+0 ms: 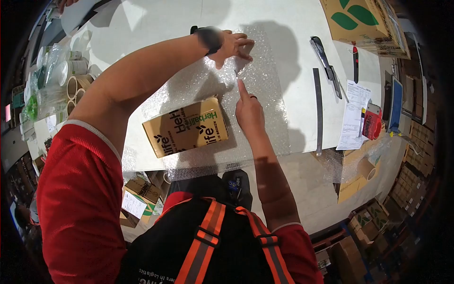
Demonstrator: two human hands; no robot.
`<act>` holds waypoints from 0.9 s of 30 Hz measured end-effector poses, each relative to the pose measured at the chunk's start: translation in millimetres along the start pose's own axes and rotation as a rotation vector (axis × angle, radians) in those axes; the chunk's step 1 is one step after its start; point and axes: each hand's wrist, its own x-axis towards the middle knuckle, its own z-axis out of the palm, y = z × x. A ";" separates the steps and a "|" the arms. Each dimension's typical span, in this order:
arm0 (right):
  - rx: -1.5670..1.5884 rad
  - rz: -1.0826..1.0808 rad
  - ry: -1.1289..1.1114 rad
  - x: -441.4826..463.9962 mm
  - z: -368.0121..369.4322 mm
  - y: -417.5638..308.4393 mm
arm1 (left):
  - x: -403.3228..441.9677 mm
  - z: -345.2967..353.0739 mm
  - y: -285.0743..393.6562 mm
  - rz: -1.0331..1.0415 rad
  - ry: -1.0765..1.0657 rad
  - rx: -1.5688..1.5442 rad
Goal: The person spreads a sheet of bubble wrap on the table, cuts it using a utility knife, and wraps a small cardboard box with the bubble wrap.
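Observation:
Bubble wrap (269,94) lies spread over the white table. My left hand (232,47) rests on its upper part, fingers spread, with a dark watch on the wrist. Just below it, my right hand (249,110) is closed with the index finger stretched forward along a small cutter (238,75), whose tip touches the wrap. A taped brown carton (187,127) with "Herbalife" print sits on the wrap, left of my right hand.
At the right lie a dark metal strip (318,111), a black stapler-like tool (325,66), papers (352,113) and a red tape dispenser (372,121). A large carton (359,23) stands at the upper right. Cardboard rolls (75,87) are at the left.

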 end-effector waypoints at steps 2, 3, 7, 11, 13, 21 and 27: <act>0.013 -0.009 0.004 -13.4 2.1 8.4 | 0.9 -0.5 0.6 -0.008 -0.008 0.001; 0.026 -0.020 0.008 -20.7 3.8 12.5 | 0.4 -0.8 1.8 -0.018 -0.017 0.001; 0.051 -0.041 0.054 -55.0 10.4 28.9 | 6.0 11.0 0.8 -0.003 0.059 0.048; 0.031 -0.014 0.032 -90.8 17.4 46.1 | 2.7 2.9 7.3 -0.060 -0.020 0.031; 0.024 -0.014 0.046 -109.3 19.0 54.5 | 3.8 4.5 8.7 -0.097 -0.031 0.055; 0.153 -0.102 0.114 -192.4 21.6 91.1 | 7.0 3.1 28.6 -0.179 0.029 0.158; 0.088 -0.084 0.021 -190.0 8.4 95.2 | 40.6 -42.5 134.3 -0.287 -0.261 -0.057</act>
